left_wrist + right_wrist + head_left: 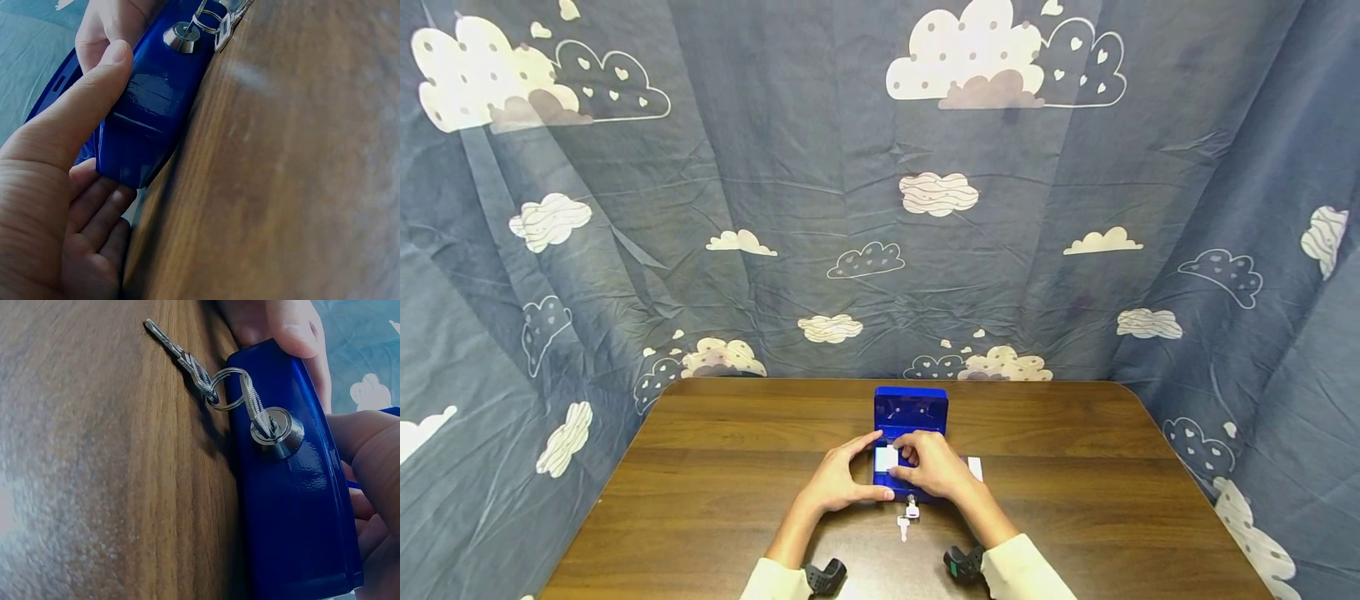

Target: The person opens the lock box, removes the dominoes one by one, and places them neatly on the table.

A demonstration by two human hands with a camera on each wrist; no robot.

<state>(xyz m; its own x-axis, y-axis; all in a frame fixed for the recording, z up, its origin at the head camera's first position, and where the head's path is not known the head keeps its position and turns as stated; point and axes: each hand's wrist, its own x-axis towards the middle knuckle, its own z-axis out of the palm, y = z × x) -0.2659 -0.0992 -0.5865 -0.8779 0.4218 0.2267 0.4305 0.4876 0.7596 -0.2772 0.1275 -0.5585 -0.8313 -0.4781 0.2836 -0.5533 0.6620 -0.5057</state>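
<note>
A small blue metal cash box (880, 485) stands on the table with its lid (912, 408) raised at the back. My left hand (837, 477) grips the box at its left end, thumb on the front edge and fingertips toward the back corner. Over the open box, my right hand (934, 467) pinches a small white and pale-blue flat piece (883, 459) between thumb and fingers. A key sits in the front lock (278, 432), and a second key (164, 339) hangs from its ring (226, 407) onto the table. The right hand hides much of the box's inside.
A white and purple flat item (975, 467) lies just right of the box, partly behind my right hand. The brown wooden table (722, 492) reaches back to a dark blue curtain (790, 200) with cloud prints.
</note>
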